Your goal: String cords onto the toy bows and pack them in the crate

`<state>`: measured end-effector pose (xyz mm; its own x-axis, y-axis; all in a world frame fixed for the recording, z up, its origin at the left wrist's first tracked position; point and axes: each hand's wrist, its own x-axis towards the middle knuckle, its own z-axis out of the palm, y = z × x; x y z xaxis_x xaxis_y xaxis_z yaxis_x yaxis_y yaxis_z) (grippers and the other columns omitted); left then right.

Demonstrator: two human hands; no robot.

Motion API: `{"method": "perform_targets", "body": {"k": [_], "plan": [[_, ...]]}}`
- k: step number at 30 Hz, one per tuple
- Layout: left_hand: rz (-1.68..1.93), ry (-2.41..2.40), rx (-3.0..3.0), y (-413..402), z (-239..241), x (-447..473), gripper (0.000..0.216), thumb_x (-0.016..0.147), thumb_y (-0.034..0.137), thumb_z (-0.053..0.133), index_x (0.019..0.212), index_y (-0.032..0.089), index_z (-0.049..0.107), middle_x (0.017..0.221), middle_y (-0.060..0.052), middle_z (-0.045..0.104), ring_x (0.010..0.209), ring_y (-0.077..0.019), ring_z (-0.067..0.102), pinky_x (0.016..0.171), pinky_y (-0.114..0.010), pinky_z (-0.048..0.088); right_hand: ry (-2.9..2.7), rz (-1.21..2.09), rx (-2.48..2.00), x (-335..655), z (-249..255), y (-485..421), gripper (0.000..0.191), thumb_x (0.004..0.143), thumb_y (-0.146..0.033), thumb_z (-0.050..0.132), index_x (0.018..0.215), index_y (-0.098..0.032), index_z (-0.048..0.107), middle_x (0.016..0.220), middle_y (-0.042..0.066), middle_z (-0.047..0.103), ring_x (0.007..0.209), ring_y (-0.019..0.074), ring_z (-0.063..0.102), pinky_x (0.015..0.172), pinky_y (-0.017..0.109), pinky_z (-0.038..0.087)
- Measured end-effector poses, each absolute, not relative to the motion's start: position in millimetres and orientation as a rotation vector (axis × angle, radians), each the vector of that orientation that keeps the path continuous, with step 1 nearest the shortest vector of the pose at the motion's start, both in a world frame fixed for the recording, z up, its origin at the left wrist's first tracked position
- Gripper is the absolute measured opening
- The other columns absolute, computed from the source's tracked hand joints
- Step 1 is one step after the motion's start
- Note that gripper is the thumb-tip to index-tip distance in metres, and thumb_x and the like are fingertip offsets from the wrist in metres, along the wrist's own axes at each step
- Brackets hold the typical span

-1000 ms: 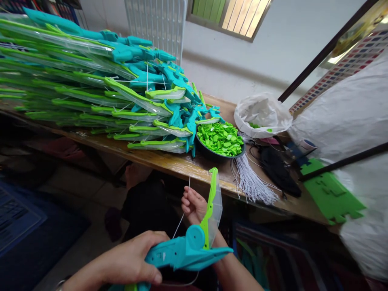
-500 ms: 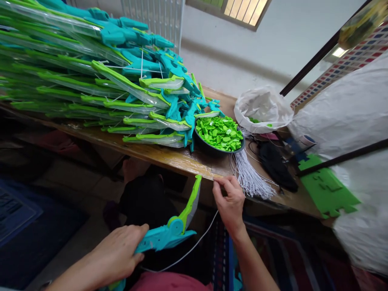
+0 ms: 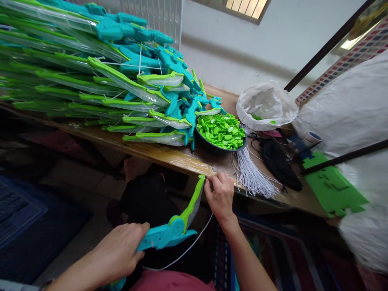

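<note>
Left hand [image 3: 118, 246] grasping a turquoise-and-green toy bow [image 3: 162, 238], right hand [image 3: 221, 194] pinching a white cord [image 3: 194, 244] at its tip.
The bow is held off the table [image 3: 184, 161], its green tip just before the near edge; whether the cord passes through the tip is too small to tell. Near that edge stands a dark bowl [image 3: 212, 149] of green pieces [image 3: 222, 131], between piled bows [image 3: 121, 89] and a bundle of white cords [image 3: 254, 178].
</note>
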<state>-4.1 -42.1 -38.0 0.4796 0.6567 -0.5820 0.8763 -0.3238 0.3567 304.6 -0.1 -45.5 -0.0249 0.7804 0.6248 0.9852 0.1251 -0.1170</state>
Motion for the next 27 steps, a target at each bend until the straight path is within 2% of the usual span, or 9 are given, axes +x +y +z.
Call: {"method": "perform_targets", "body": {"k": [21, 24, 27], "plan": [[-0.293, 1.249, 2.12, -47, -46, -5, 0.056, 0.083, 0.019, 0.057, 0.138, 0.015, 0.062, 0.132, -0.018, 0.068, 0.125, -0.0385, 0.063, 0.108, -0.052, 0.047, -2.004, -0.551, -1.753, 302, -29, -4, 0.018, 0.096, -0.015, 0.056, 0.079, -0.018, 0.06, 0.084, 0.006, 0.056, 0.088, 0.0237, 0.047, 0.079, 0.038, 0.032], [-0.315, 1.24, 2.151, -46, -42, -2, 0.057, 0.084, 0.017, 0.056, 0.141, 0.013, 0.06, 0.136, -0.019, 0.065, 0.127, -0.0381, 0.061, 0.109, -0.051, 0.047, -2.011, -0.548, -1.784, 298, -28, -2, 0.008, 0.097, -0.019, 0.058, 0.093, -0.016, 0.065, 0.095, 0.008, 0.061, 0.094, 0.0254, 0.048, 0.082, 0.038, 0.033], [-0.325, 1.223, 2.174, -43, -39, 1, 0.053, 0.084, 0.014, 0.056, 0.137, 0.013, 0.061, 0.132, -0.019, 0.067, 0.124, -0.0378, 0.063, 0.106, -0.05, 0.049, -2.069, -0.553, -1.833, 298, -32, 5, 0.012, 0.096, -0.022, 0.062, 0.104, -0.015, 0.065, 0.105, 0.01, 0.063, 0.099, 0.0272, 0.05, 0.084, 0.038, 0.033]]}}
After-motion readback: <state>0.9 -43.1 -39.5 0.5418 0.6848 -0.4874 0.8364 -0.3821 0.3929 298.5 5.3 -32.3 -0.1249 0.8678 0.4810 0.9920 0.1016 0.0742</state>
